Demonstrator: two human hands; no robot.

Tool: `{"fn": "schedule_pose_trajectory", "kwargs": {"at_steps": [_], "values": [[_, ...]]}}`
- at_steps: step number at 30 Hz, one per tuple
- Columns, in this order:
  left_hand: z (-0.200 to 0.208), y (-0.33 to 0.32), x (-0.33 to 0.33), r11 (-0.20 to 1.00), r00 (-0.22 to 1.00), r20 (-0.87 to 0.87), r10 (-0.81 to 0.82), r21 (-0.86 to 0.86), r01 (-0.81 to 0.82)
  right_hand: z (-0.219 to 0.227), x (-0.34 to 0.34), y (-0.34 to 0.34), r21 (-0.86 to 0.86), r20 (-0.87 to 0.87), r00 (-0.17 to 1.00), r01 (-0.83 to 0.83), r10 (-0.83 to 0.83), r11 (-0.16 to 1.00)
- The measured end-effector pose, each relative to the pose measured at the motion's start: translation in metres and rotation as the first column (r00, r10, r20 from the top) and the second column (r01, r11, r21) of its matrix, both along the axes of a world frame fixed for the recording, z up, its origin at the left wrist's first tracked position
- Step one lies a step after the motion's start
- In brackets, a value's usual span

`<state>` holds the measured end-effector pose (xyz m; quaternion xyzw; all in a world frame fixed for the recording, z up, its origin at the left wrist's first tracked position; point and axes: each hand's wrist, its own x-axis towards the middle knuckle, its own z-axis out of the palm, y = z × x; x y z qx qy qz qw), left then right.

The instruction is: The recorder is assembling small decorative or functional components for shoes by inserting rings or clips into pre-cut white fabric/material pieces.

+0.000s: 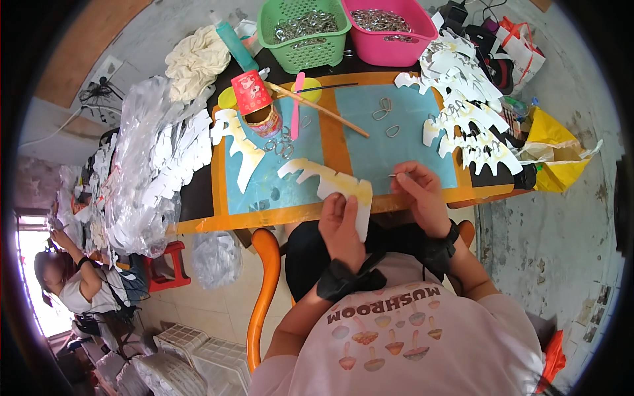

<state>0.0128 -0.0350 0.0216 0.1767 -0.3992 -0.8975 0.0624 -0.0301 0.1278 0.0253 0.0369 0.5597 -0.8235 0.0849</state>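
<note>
Noting left hand [343, 226], fingers clamped on white toothed card [325, 174] near six-o'clock edge of tabletop [360, 158]. Right hand [426, 200], at its two o'clock, pinches tiny metal piece [392, 175]. I'd brace the card flat, keeping that pinch light.

Room to pass over the mat [422, 145] between the rings [387, 115] and right hand [422, 195]; blocked on the left by the held cutout [333, 181], stick [337, 120], cup [251, 92] and jar [266, 123]. Hemmed in at right by piled cutouts [492, 156], beyond by baskets [310, 61].
</note>
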Motion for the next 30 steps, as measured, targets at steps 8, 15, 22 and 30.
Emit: {"fn": "schedule_pose_trajectory", "kwargs": {"at_steps": [8,15,22,30], "values": [[-0.021,0.046,-0.026,0.995,0.993,0.094,-0.071,0.075,0.064,0.031,0.013,0.02,0.113,0.079,0.997,0.002,-0.011,0.994],[-0.019,0.032,-0.022,0.963,0.966,0.051,-0.255,-0.076,0.258,0.01,0.001,0.025,0.064,0.21,0.971,-0.134,0.118,0.989],[-0.001,-0.014,-0.004,0.849,0.877,0.212,-0.431,-0.233,0.474,0.002,-0.028,0.038,0.26,0.092,0.99,0.078,-0.105,0.963],[0.017,-0.037,0.009,0.818,0.902,0.214,-0.376,-0.381,0.431,0.019,0.023,0.05,0.376,0.265,0.943,-0.295,0.203,0.878]]}}
